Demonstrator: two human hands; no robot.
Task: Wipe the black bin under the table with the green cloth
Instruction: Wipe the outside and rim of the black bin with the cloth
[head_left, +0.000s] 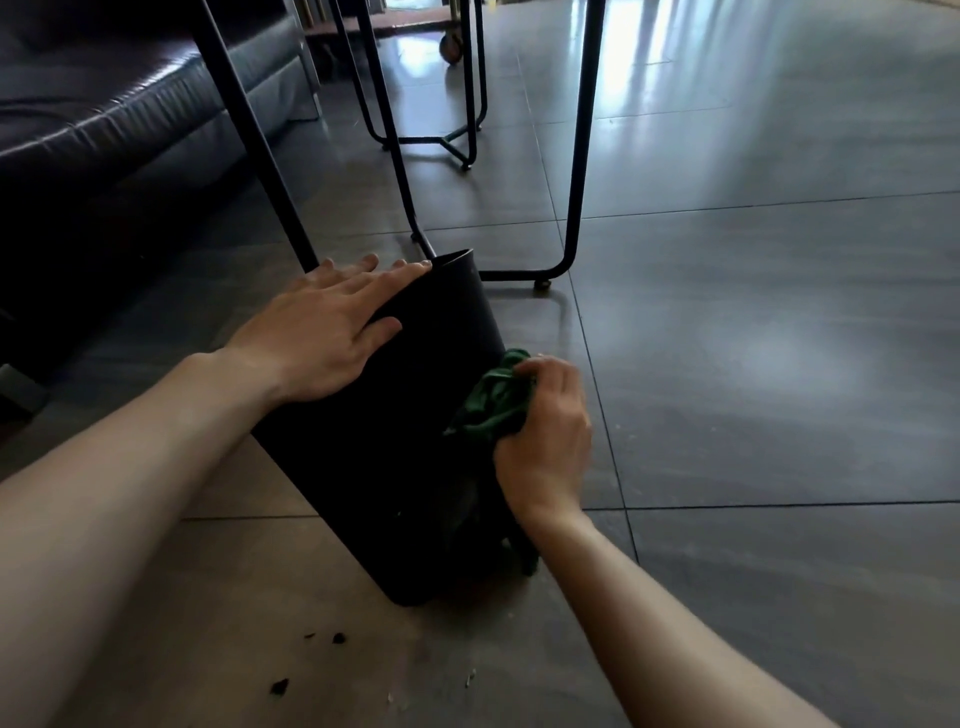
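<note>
— What is the bin made of, and where does it sit?

— The black bin (415, 415) looks smooth and matte, a tall tapered shape with a thin rim. It lies tipped on its side on the floor (779, 364), open end pointing away, right beside the thin black metal table legs (584, 145).

— And the hands?

— The left hand (332, 332) lies flat on the bin's upper side, fingers straight and spread, holding nothing. The right hand (545, 436) has its fingers curled tight round the green cloth (493, 400), a soft, crumpled bundle pressed against the bin's right flank.

— The floor?

— Large glossy grey tiles with dark grout lines, light glaring on them farther off. Nearer, a few dark crumbs (311, 660) and pale specks lie on the tile.

— Anything on the far left?

— A dark sofa (114, 104) with a leather-like sheen.

— Any writing or labels?

— None that I can read on the bin or cloth.
</note>
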